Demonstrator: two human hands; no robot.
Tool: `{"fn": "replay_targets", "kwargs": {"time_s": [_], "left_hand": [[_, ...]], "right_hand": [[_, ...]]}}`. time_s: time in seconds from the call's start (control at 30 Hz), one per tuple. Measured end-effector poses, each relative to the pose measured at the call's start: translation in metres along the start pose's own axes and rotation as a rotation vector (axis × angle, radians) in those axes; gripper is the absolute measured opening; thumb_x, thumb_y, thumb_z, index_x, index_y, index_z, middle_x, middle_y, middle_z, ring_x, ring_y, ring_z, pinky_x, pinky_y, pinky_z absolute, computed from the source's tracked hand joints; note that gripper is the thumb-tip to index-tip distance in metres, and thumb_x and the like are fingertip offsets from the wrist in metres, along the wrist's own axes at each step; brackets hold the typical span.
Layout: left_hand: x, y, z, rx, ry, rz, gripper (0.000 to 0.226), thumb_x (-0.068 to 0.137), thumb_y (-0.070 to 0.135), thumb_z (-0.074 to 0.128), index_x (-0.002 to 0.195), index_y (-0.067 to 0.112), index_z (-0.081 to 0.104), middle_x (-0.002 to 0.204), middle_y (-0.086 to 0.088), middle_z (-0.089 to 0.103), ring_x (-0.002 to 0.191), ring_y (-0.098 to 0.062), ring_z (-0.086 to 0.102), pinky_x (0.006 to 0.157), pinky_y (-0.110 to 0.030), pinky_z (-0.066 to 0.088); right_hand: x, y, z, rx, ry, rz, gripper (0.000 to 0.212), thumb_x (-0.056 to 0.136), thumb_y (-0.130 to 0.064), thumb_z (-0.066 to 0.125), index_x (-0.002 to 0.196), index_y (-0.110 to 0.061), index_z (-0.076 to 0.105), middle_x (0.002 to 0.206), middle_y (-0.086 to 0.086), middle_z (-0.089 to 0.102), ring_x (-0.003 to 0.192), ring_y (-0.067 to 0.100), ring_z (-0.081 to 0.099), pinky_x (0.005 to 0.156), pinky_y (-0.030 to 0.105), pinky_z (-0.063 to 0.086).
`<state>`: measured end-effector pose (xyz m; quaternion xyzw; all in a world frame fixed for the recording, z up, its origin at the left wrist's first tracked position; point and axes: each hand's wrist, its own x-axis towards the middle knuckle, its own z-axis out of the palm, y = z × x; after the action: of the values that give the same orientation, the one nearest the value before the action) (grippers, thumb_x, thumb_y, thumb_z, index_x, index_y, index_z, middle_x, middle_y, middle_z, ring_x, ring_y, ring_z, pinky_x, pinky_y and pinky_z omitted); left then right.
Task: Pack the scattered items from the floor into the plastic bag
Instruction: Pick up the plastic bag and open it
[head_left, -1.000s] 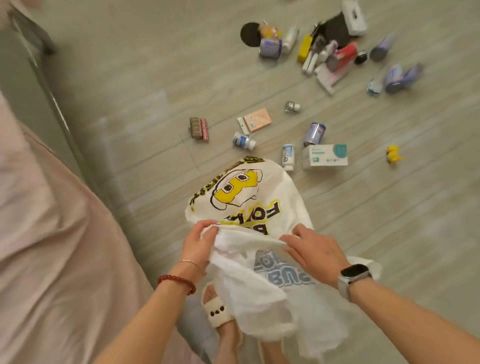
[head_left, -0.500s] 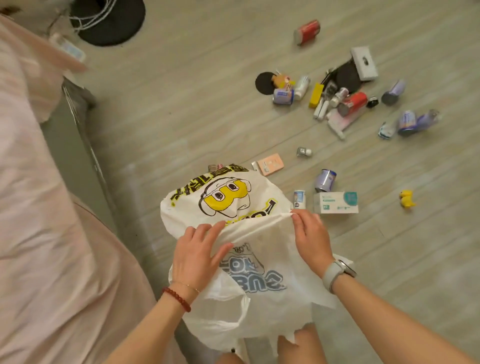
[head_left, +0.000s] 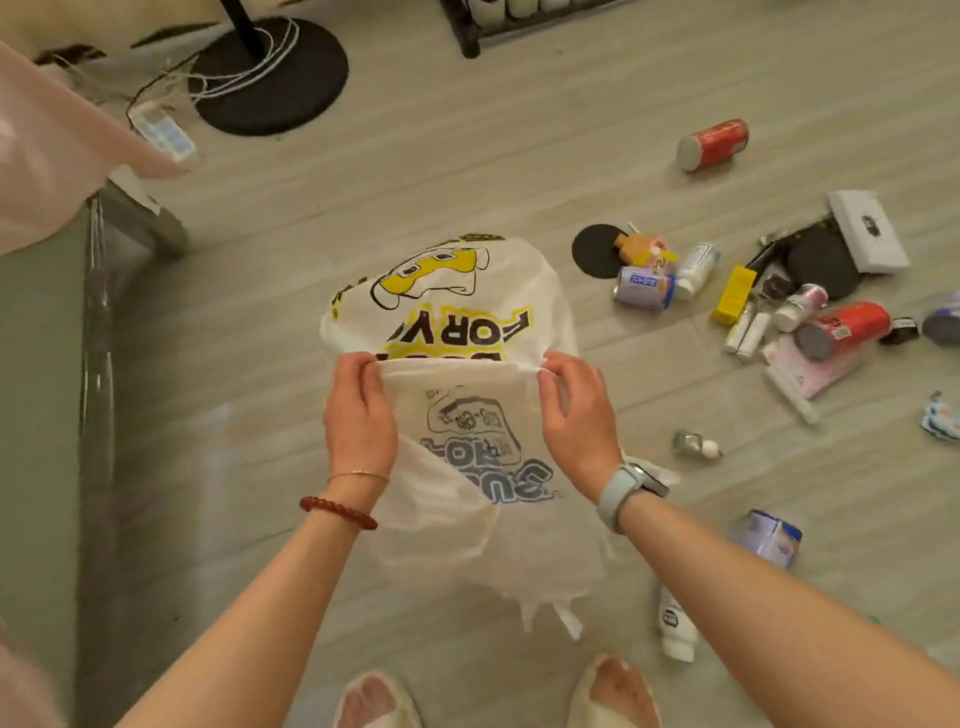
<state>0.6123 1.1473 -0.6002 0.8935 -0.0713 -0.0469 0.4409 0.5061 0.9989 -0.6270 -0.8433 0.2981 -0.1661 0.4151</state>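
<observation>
A white plastic bag with a yellow cartoon print hangs in front of me above the floor. My left hand pinches its near rim on the left, and my right hand pinches the rim on the right, stretching the edge between them. Scattered items lie on the floor to the right: a red can, a blue-white can, a yellow box, a red tube, a white box, a small bottle, a white bottle and a blue can.
A black round stand base with white cables and a power strip sit at the far left. A pink-covered bed with a metal frame runs along the left. A dark rack's foot stands at the top. My slippered feet are below.
The view has swung up and forward. Both hands have shifted along the bag's rim and now hold it stretched between them, higher in view. The floor items sit further right and lower.
</observation>
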Motion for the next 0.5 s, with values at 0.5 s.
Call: {"fn": "replay_targets", "kwargs": {"time_s": [0.5], "left_hand": [[0.105,-0.120,0.090,0.123,0.054,0.341,0.021,0.092,0.020,0.050,0.095,0.003,0.062,0.095,-0.015,0.059,0.079,-0.020,0.049,0.069,-0.025,0.033]], "right_hand": [[0.099,0.084,0.098,0.566,-0.019,0.384,0.017,0.092,-0.014,0.048,0.078,-0.015,0.059,0.073,0.000,0.053,0.073,0.017,0.050,0.063,0.020,0.046]]}}
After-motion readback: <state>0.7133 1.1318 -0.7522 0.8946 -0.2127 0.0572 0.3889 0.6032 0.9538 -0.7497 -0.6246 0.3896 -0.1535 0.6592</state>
